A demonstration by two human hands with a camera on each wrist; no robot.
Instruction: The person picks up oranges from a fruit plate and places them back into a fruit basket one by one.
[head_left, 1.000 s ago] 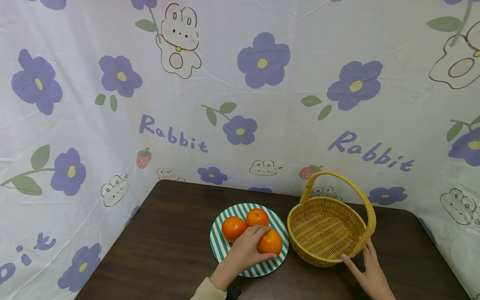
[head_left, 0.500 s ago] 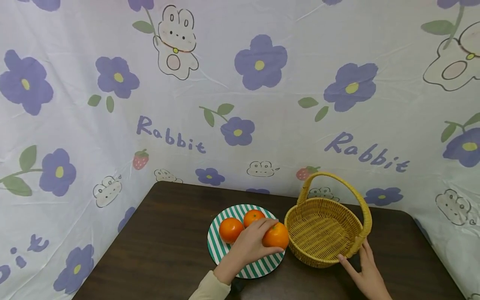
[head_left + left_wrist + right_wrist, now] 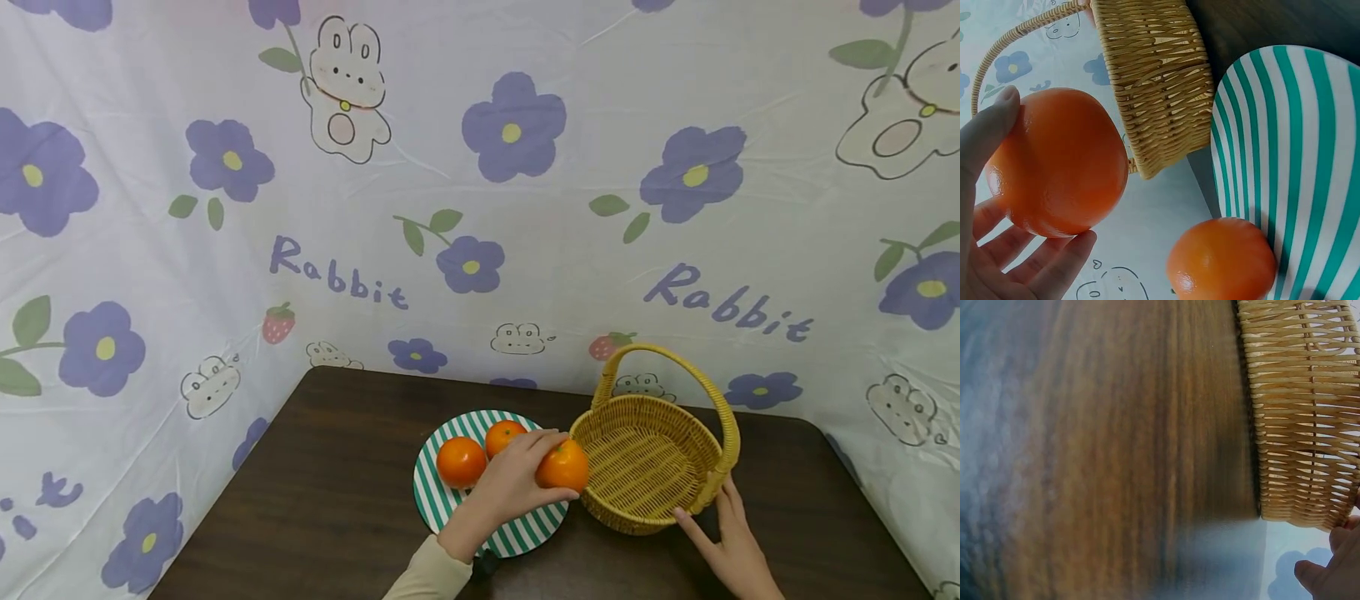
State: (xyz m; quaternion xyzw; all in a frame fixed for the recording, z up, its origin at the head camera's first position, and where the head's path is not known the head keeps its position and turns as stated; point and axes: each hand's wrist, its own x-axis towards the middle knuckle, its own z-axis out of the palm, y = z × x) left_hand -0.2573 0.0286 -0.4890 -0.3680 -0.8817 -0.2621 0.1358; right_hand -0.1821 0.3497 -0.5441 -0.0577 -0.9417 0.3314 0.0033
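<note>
"One smooth, glossy orange (image 3: 567,467): where?"
"Gripped in your left hand (image 3: 510,487), near the round woven basket (image 3: 622,519) and striped plate (image 3: 525,533). Your right hand (image 3: 731,543): unclenched, touching the basket's wicker side."

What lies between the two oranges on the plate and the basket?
In the head view, the left hand and the orange it holds lie there, along with part of the striped plate.
</note>
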